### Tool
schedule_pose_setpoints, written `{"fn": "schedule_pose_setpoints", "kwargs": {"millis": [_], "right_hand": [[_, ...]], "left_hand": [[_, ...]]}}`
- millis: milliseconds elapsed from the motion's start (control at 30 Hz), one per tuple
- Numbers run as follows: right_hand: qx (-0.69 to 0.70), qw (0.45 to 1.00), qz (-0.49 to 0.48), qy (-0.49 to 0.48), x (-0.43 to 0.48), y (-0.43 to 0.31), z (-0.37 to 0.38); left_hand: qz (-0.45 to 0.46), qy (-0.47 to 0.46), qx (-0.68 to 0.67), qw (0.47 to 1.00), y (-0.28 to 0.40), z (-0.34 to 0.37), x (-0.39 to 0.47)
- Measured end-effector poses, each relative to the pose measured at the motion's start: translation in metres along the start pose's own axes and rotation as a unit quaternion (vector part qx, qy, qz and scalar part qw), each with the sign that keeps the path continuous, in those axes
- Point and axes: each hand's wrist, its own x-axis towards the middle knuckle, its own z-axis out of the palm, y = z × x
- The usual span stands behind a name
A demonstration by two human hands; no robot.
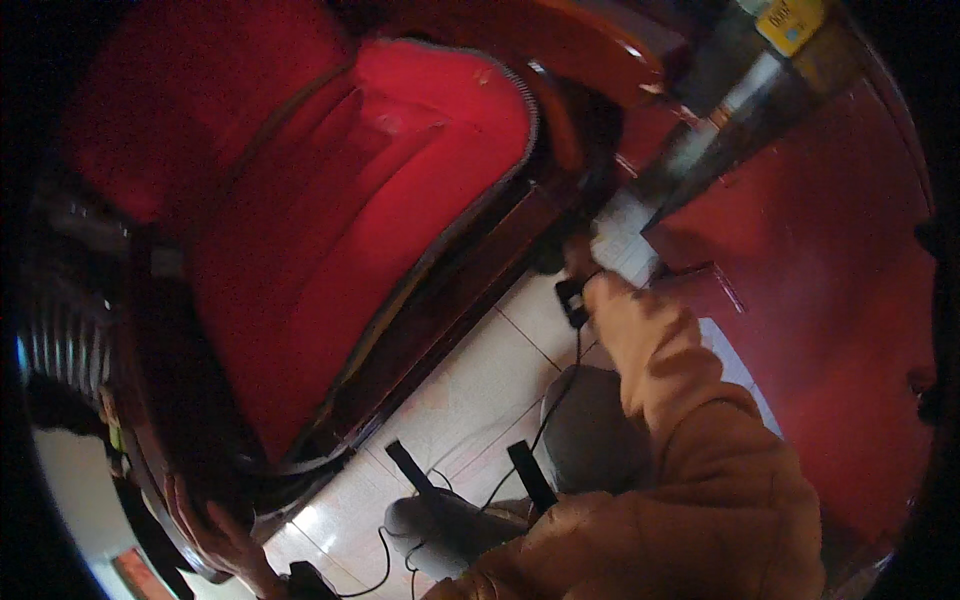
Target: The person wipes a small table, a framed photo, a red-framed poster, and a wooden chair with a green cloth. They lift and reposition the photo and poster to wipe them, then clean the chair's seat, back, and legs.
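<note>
My left hand (214, 529), its fingers apart, rests against the dark wooden frame (262, 521) of a chair at the lower left. From an orange-brown sleeve my right hand (583, 259) reaches in low beside the chair's front edge. It is dim and partly hidden by the cuff; a crumpled-looking white thing (626, 244) lies right against it, and whether it is gripped cannot be told. Red fabric covers (420, 172) lie over the chair's seat and back. Near the right wrist is a small black device (574, 302) with a cable.
A glossy red surface (840, 300) fills the right side. A blurred, shiny panel (720, 127) with a yellow label (791, 26) stands at the upper right. Pale floor tiles (450, 382) run between the chair and my knees (592, 435). Black cables cross there.
</note>
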Motion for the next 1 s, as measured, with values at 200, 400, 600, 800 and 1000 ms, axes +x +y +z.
{"fn": "schedule_pose_setpoints", "kwargs": {"millis": [200, 400, 600, 800, 1000], "right_hand": [[0.857, 0.394, 0.324, 0.077, -0.05, -0.001, -0.181], [0.789, 0.547, 0.079, 0.269, -0.013, 0.02, -0.403], [0.424, 0.812, 0.015, 0.401, 0.04, -0.004, -0.408], [0.647, 0.706, 0.087, 0.276, 0.014, 0.009, -0.303], [0.657, 0.713, 0.142, 0.2, -0.015, -0.001, -0.151]], "left_hand": [[0.002, -0.012, -0.022, 1.0, -0.025, 0.014, -0.005], [0.017, 0.016, -0.039, 0.999, -0.076, 0.007, 0.003], [0.015, -0.002, -0.041, 0.999, -0.078, 0.002, 0.005], [0.013, -0.006, -0.061, 0.998, -0.075, 0.011, 0.003], [-0.006, 0.0, -0.03, 1.0, -0.072, 0.01, 0.003]]}}
